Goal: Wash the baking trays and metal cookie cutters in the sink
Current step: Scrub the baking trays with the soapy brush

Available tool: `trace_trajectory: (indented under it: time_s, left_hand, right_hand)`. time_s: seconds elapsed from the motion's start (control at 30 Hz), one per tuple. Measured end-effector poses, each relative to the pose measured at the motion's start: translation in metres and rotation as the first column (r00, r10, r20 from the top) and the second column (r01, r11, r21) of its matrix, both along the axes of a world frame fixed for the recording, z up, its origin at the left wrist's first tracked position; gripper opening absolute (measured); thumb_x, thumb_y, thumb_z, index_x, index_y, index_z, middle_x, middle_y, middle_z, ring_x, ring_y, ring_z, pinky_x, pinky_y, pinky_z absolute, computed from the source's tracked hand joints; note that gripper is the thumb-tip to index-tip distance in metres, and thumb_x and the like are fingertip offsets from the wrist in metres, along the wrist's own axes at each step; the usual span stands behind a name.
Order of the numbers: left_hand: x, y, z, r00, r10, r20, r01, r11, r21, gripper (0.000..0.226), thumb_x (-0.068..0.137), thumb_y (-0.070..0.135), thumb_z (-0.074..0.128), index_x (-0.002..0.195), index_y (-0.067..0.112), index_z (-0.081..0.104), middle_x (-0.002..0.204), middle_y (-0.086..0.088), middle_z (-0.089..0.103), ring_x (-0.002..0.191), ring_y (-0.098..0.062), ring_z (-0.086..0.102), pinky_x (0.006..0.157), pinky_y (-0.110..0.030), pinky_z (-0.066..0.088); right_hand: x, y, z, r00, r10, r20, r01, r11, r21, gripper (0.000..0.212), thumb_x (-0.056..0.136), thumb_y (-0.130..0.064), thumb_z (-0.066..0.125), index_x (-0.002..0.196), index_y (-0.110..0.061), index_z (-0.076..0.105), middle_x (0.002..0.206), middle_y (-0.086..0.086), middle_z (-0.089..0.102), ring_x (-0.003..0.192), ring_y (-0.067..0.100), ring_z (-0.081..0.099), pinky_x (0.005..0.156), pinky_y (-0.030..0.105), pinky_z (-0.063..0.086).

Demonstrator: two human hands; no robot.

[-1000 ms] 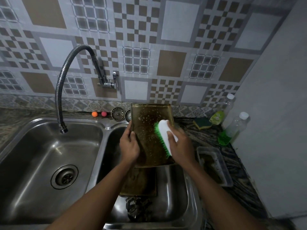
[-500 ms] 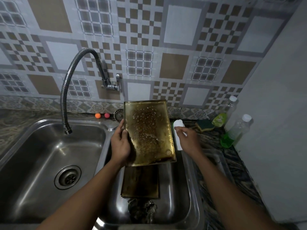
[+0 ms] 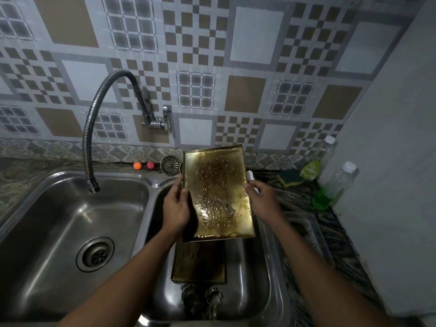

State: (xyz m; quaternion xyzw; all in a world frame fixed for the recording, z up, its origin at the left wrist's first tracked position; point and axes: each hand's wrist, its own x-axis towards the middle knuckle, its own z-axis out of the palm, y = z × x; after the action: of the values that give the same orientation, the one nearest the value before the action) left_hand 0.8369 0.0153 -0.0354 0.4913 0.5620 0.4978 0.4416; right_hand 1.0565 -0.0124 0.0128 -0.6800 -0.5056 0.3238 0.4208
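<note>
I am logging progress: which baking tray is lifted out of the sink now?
The wet raised tray gripped by the left hand; the other tray lies flat in the right basin.

You are at the sink of a home kitchen. A stainless-steel double sink (image 3: 151, 185) is set into a dark, veined stone counter (image 3: 295, 199). A flexible metal tap (image 3: 86, 138) comes off a wall of brown, white and grey patterned tiles (image 3: 254, 43). To your right sit a scouring sponge (image 3: 289, 178) and a bottle of green dish liquid (image 3: 335, 187).
</note>
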Motion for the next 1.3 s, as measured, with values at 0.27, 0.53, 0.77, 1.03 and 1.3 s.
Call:
trace_trajectory:
  time_s: [0.27, 0.53, 0.77, 1.03, 1.3]
  left_hand:
    - [0.008, 0.001, 0.022, 0.995, -0.101, 0.008, 0.101, 0.994, -0.042, 0.067, 0.099, 0.018, 0.055, 0.155, 0.031, 0.021, 0.152, 0.002, 0.040, 0.138, -0.018, 0.039, 0.114, -0.044, 0.035]
    - [0.007, 0.002, 0.027, 0.987, -0.154, -0.042, 0.154, 0.988, -0.023, 0.075, 0.094, 0.025, 0.062, 0.154, 0.037, 0.017, 0.150, 0.001, 0.043, 0.134, -0.016, 0.044, 0.112, -0.047, 0.038]
    - [0.026, 0.002, 0.046, 0.924, -0.091, -0.371, 0.163, 0.972, 0.169, 0.079, 0.089, 0.058, 0.057, 0.153, 0.044, 0.014, 0.161, 0.008, 0.018, 0.147, -0.023, 0.021, 0.115, -0.057, 0.027]
    - [0.065, 0.004, 0.082, 0.937, -0.211, -0.278, 0.282, 0.927, 0.248, 0.065, 0.092, 0.045, 0.058, 0.150, 0.036, 0.030, 0.148, 0.009, 0.044, 0.136, -0.011, 0.042, 0.112, -0.045, 0.040]
    - [0.064, 0.000, 0.085, 0.983, -0.183, -0.033, 0.186, 0.964, 0.189, 0.064, 0.097, 0.021, 0.058, 0.152, 0.036, 0.029, 0.130, 0.014, 0.063, 0.117, -0.001, 0.060, 0.102, -0.037, 0.051]
  right_hand:
    - [-0.010, -0.004, -0.001, 1.000, -0.009, -0.012, 0.010, 0.999, 0.037, 0.028, 0.095, -0.038, 0.052, 0.118, -0.027, 0.063, 0.116, -0.006, 0.065, 0.104, 0.011, 0.063, 0.090, 0.042, 0.054]
    - [-0.012, -0.007, 0.001, 0.999, -0.033, -0.008, 0.034, 0.994, 0.109, 0.032, 0.098, -0.034, 0.052, 0.125, -0.018, 0.061, 0.118, -0.001, 0.065, 0.107, 0.012, 0.062, 0.091, 0.038, 0.052]
    - [-0.019, -0.007, 0.005, 0.997, -0.040, 0.070, 0.027, 0.985, 0.171, 0.029, 0.096, -0.031, 0.055, 0.123, -0.021, 0.062, 0.114, -0.006, 0.059, 0.108, 0.012, 0.058, 0.089, 0.031, 0.048]
    - [-0.041, -0.017, 0.005, 0.956, -0.002, 0.295, -0.059, 0.978, 0.198, 0.040, 0.098, -0.018, 0.050, 0.138, -0.017, 0.050, 0.141, 0.005, 0.047, 0.125, 0.018, 0.049, 0.094, 0.023, 0.041]
    - [-0.051, -0.021, 0.010, 0.950, 0.083, 0.302, -0.175, 0.940, 0.293, 0.045, 0.097, -0.022, 0.054, 0.141, -0.018, 0.047, 0.148, -0.002, 0.039, 0.121, 0.008, 0.047, 0.086, 0.006, 0.037]
